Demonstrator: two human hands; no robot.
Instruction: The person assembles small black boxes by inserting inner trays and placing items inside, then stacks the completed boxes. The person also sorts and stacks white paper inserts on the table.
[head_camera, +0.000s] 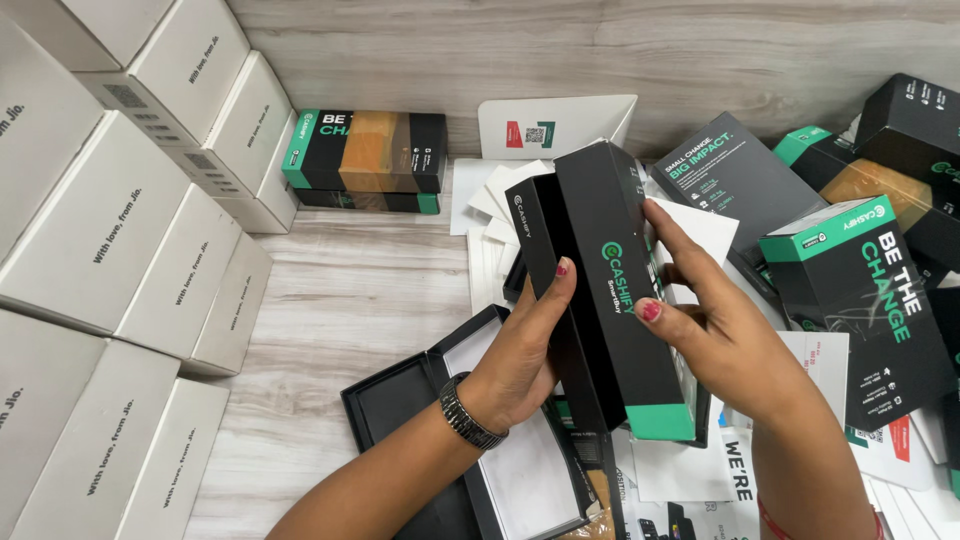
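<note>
**Both hands on one black box**

While the left hand (520, 350) grips the black inner box (545, 270) from its side, the right hand (715, 325) clamps the black-and-green sleeve (625, 290) around it. An open black tray (400, 395) sits on the desk (350, 290) just below the left hand.

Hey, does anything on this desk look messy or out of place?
Yes. Right of the hands, black-and-green boxes lie tumbled at angles over scattered white cards, unlike the neat white boxes on the left. An open black tray sits under the left hand.
</note>
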